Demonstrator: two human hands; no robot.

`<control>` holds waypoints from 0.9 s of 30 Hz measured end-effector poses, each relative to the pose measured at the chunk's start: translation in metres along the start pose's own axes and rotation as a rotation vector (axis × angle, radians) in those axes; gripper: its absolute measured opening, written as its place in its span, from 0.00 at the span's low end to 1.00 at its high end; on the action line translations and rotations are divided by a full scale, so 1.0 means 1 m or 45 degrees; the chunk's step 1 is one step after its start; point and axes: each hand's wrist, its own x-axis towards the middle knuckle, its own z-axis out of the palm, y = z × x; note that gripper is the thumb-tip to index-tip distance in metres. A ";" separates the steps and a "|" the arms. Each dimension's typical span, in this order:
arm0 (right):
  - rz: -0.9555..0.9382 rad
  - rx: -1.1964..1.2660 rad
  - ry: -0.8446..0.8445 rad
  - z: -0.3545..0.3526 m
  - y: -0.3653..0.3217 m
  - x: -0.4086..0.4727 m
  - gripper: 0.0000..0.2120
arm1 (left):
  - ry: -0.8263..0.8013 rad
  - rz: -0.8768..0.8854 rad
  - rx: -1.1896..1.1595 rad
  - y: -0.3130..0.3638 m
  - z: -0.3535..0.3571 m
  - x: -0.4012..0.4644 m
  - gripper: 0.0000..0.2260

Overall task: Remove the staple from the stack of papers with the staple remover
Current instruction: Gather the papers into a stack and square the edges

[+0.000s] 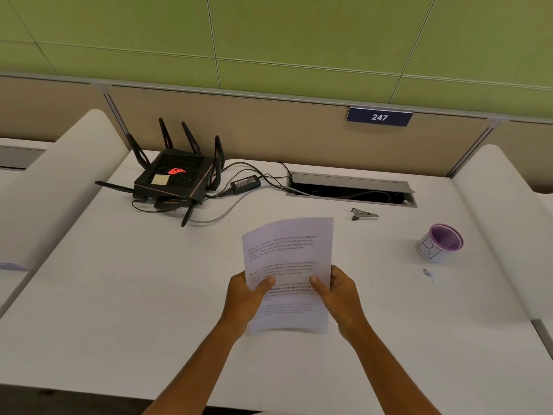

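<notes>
Both forearms reach in from the bottom of the frame, and the left hand point(245, 298) and right hand point(341, 295) each have a closed grip on the stack of papers point(288, 265), thumbs on the printed face, holding it tilted above the white counter point(119, 295) at centre. The staple remover point(364, 215) lies untouched on the counter, up and to the right of the papers. A purple cup point(440, 244) stands at right; a black router point(173, 178) sits upper left.

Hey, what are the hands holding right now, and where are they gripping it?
Both hands hold the stack of papers above the desk: the left hand grips its left edge, the right hand its right edge, thumbs on top.
</notes>
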 end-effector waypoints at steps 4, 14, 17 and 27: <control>0.088 0.055 -0.131 -0.019 0.006 -0.009 0.12 | 0.110 -0.072 -0.210 -0.006 -0.011 -0.001 0.10; 0.227 0.446 -0.103 0.008 0.021 -0.029 0.14 | 0.208 -0.301 -0.753 -0.026 -0.009 -0.012 0.18; 0.245 0.399 0.025 0.015 0.020 -0.025 0.14 | 0.189 -0.289 -0.775 -0.028 -0.006 -0.014 0.19; 0.155 0.135 0.055 -0.038 0.005 0.007 0.10 | 0.114 -0.220 -0.350 -0.025 -0.075 0.017 0.18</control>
